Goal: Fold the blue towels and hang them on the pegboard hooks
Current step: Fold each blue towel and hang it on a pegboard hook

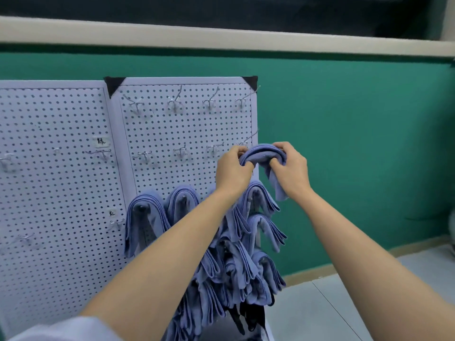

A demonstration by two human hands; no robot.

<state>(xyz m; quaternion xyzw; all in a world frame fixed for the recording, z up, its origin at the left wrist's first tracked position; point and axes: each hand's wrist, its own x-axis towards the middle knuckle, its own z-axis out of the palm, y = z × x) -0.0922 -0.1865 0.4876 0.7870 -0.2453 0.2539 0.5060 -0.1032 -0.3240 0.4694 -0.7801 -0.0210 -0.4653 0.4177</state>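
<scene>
Blue folded microfibre towel (262,153) is pinched at both ends by left hand (232,168) and right hand (291,166) at the white perforated pegboard (172,129), beside its rightmost middle-row wire hook (246,141); recommended: centre the fold over the prong before release.

Small white label (101,141) on left pegboard (56,134): handwritten character, seemingly "绿". Lower label (112,213): illegible.
</scene>
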